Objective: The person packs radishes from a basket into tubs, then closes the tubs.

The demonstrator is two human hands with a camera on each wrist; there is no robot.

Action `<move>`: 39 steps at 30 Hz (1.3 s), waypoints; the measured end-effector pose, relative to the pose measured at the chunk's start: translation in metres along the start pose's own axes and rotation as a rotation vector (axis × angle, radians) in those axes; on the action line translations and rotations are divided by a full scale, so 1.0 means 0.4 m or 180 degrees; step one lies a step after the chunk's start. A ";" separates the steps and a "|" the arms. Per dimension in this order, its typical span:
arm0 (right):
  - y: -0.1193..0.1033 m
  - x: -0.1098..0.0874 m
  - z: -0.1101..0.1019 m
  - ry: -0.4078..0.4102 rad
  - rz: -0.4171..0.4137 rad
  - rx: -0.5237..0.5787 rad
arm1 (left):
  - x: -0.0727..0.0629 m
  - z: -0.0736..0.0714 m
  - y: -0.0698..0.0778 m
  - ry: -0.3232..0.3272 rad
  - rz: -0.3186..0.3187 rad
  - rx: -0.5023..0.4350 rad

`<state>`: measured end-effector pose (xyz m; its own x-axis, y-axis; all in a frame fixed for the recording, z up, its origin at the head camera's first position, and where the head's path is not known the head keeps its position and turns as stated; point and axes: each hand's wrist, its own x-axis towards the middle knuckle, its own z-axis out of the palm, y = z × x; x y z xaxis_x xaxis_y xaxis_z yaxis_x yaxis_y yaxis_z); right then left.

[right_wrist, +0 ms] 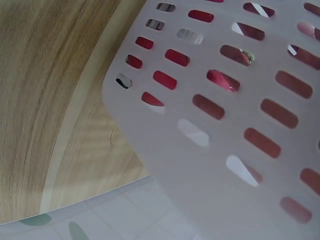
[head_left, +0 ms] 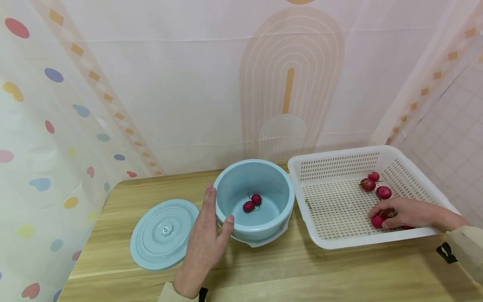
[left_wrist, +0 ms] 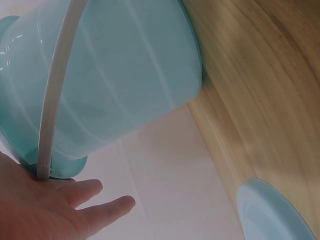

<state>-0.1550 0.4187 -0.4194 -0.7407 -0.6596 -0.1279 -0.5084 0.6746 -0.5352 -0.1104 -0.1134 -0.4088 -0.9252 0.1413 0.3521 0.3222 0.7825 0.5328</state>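
Observation:
A light blue bucket (head_left: 253, 233) holds two red radishes (head_left: 248, 206) on its floor. My left hand (head_left: 206, 235) is at the bucket's left side, fingers straight and fingertips right at the rim; the left wrist view shows this hand (left_wrist: 55, 212) beside the bucket's pale handle (left_wrist: 56, 85). Inside the white slotted basket (head_left: 349, 242), my right hand (head_left: 409, 212) pinches a radish (head_left: 377, 221) between thumb and fingers. More red shows under that palm, partly hidden. In the right wrist view the basket's wall (right_wrist: 150, 135) covers the hand, with red showing through its slots.
A round light blue lid (head_left: 151, 239) lies on the wooden table (head_left: 264, 277) left of the bucket. Several other radishes (head_left: 383, 192) sit toward the basket's right side. A patterned curtain (head_left: 188, 92) hangs behind the table.

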 end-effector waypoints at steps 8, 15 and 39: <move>-0.009 -0.007 -0.002 0.0341 -0.0015 -0.0063 | -0.001 0.001 -0.001 0.0008 0.0011 -0.0008; -0.054 -0.015 -0.017 0.0646 0.0291 -0.0018 | -0.001 -0.001 0.001 0.0006 -0.0018 0.0004; -0.175 -0.018 -0.019 0.1752 0.0172 0.0225 | 0.000 0.003 -0.001 0.0041 0.0023 -0.0035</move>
<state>-0.1172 0.3788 -0.3746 -0.8946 -0.3416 0.2883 -0.4468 0.6663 -0.5970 -0.1106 -0.1129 -0.4099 -0.9202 0.1392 0.3658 0.3313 0.7747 0.5387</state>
